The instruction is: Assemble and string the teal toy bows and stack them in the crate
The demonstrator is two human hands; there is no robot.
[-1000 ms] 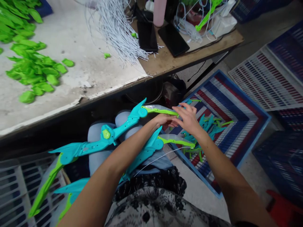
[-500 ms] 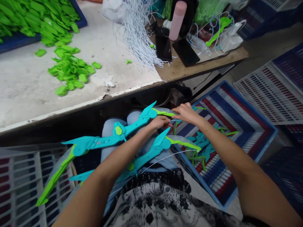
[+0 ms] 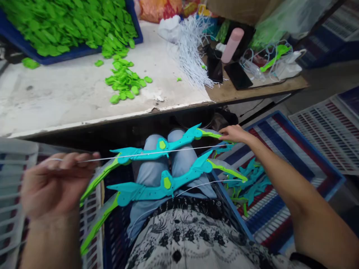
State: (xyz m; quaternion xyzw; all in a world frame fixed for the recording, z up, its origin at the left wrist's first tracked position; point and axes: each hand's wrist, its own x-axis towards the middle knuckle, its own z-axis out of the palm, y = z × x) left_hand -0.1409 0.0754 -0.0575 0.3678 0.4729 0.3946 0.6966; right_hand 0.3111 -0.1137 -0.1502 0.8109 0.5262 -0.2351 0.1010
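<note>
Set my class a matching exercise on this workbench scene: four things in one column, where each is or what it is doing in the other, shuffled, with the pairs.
1. Left hand
2. Right hand
3. Pink bottle
4. Loose green pieces

A. Standing beside the dark phones
B. At the green limb on one end of the farther toy bow
C. Scattered on the tabletop, outside the blue bin
D. Holding the white string out to one side

Right pairs: 1-D, 2-B, 3-A, 4-C
</note>
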